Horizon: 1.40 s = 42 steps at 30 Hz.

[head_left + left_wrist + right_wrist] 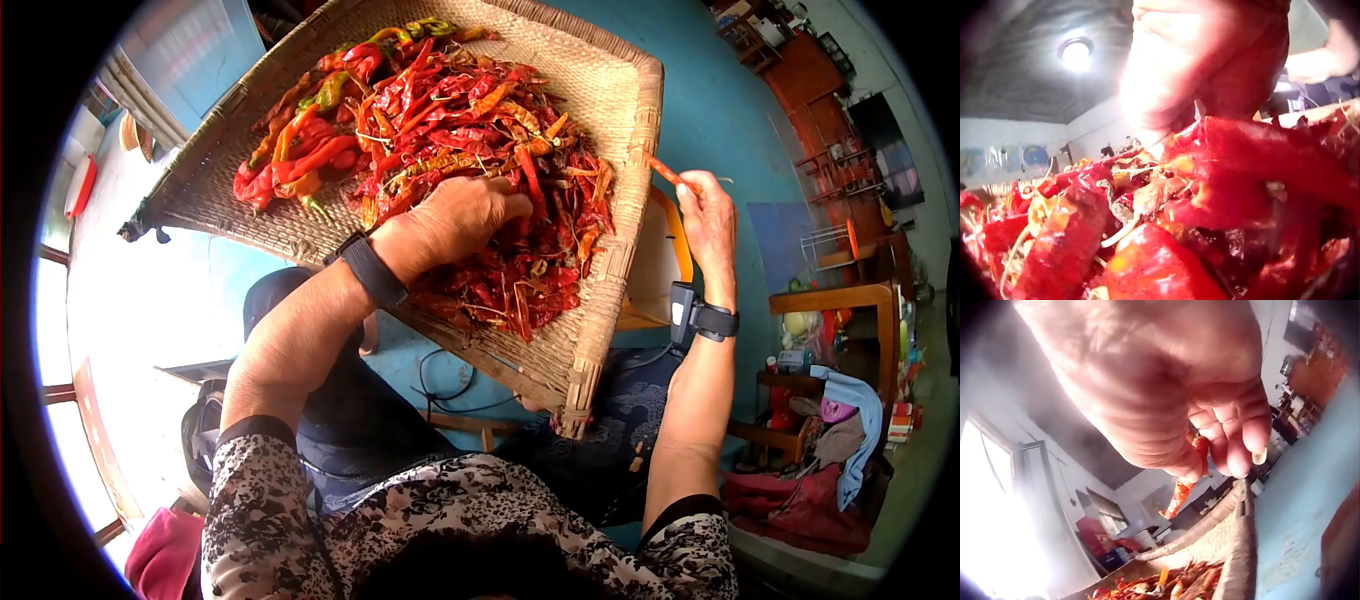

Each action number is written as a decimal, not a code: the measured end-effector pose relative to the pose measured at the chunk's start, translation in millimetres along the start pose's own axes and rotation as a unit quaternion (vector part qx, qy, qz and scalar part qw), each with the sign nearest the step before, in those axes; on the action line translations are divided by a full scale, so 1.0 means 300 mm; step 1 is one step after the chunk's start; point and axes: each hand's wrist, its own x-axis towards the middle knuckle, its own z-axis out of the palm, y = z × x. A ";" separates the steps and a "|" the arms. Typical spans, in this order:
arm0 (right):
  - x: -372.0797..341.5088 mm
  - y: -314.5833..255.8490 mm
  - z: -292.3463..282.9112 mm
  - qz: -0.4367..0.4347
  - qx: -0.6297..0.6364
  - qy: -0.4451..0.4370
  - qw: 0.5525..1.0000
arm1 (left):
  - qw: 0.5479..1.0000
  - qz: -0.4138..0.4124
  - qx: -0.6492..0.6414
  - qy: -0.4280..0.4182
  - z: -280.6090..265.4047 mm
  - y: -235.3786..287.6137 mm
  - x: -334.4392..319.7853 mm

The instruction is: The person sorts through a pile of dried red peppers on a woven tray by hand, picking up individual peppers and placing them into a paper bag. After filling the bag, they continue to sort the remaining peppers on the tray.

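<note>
A woven basket (pixel 600 60) holds a heap of dried red chilies (pixel 470 120), with fresher, glossy red and green peppers (pixel 310 150) at its left side. My left hand (pixel 460 215) is down on the heap, fingers bent among the chilies; in the left wrist view the hand (pixel 1204 62) touches red pods (pixel 1160 269), and its fingertips are partly hidden. Off the basket's right edge, my right hand (pixel 710 220) pinches one orange-red chili (pixel 668 172) between thumb and fingers. The right wrist view shows this chili (pixel 1179 497) hanging from the hand (pixel 1166 381) above the rim.
The basket lies over the person's knees. Beneath its right edge is an orange-edged item (pixel 672 235). A wooden chair (pixel 830 300) with clothes (pixel 850 430) stands at the right, and dark cables (pixel 450 400) lie on the blue floor (pixel 735 120). Pink cloth (pixel 165 555) is at lower left.
</note>
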 end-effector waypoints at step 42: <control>-0.017 -0.031 -0.023 0.023 -0.222 -0.035 0.974 | 0.958 -0.117 -0.224 0.139 -0.028 0.016 0.055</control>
